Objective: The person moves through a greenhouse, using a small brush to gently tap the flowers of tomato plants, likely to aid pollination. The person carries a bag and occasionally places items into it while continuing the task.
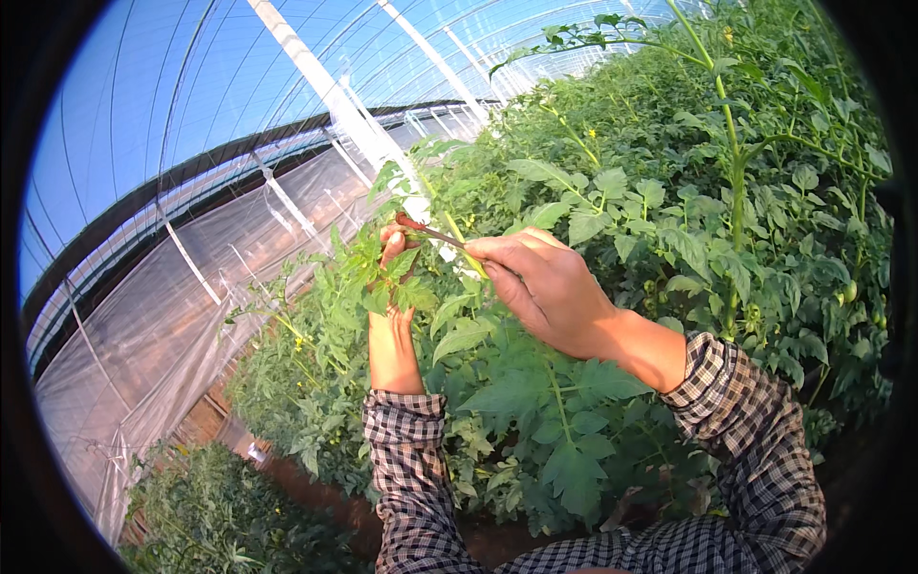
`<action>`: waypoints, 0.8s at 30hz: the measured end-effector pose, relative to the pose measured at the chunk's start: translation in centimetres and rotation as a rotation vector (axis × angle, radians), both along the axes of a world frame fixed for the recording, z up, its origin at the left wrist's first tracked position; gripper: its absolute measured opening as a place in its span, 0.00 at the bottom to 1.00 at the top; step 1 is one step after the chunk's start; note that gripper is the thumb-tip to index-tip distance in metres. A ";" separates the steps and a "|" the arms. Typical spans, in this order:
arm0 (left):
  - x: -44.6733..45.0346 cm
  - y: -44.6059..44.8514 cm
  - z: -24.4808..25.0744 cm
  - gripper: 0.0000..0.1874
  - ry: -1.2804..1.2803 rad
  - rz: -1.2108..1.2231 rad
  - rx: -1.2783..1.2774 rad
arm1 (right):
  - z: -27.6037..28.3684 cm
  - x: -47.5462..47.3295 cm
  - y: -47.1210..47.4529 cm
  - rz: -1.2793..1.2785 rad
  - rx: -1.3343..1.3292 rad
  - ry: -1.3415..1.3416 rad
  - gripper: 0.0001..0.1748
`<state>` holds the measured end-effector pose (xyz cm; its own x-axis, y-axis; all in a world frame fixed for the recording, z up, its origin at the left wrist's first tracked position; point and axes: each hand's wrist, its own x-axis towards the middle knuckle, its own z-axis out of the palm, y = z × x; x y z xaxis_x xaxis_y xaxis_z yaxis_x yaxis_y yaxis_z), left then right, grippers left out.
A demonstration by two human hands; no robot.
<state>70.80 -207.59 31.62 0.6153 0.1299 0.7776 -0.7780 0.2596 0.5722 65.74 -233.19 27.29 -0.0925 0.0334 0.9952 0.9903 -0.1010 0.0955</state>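
Note:
My right hand (pixel 549 287) grips a thin dark stick (pixel 443 237), perhaps a small brush, pinched between thumb and forefinger. Its red-coated tip (pixel 410 222) points left, right by the fingertips of my left hand (pixel 393 247). My left hand is raised behind leafy tomato shoots (pixel 387 276); the leaves cover most of its fingers and palm, so what it pinches cannot be made out. A pale green tomato stem (pixel 448 215) slants behind the stick, close to my right fingertips. Large tomato leaves (pixel 574 423) spread below my right wrist.
Dense tomato plants (pixel 660 122) fill the right side; a tall thick stem (pixel 737 186) rises there. White posts (pixel 308 61) lean across the upper left. Clear plastic sheeting (pixel 179 316) walls the greenhouse's left side. A strip of bare soil (pixel 315 495) runs between plant rows.

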 end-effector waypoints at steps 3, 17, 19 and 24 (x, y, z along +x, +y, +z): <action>-1.2 -1.2 0.1 0.07 0.011 -0.006 0.015 | 0.4 -0.4 -0.3 -0.010 0.030 -0.007 0.13; -1.0 -1.8 0.5 0.19 0.128 0.084 0.036 | 1.0 -1.4 0.1 -0.106 -0.038 -0.054 0.15; -0.2 -1.4 0.5 0.18 0.094 0.044 0.070 | 1.6 -1.8 -0.6 -0.175 0.009 -0.054 0.15; 0.5 1.6 0.1 0.25 0.011 -0.087 0.016 | 1.8 -4.6 -4.1 -0.205 0.182 -0.076 0.14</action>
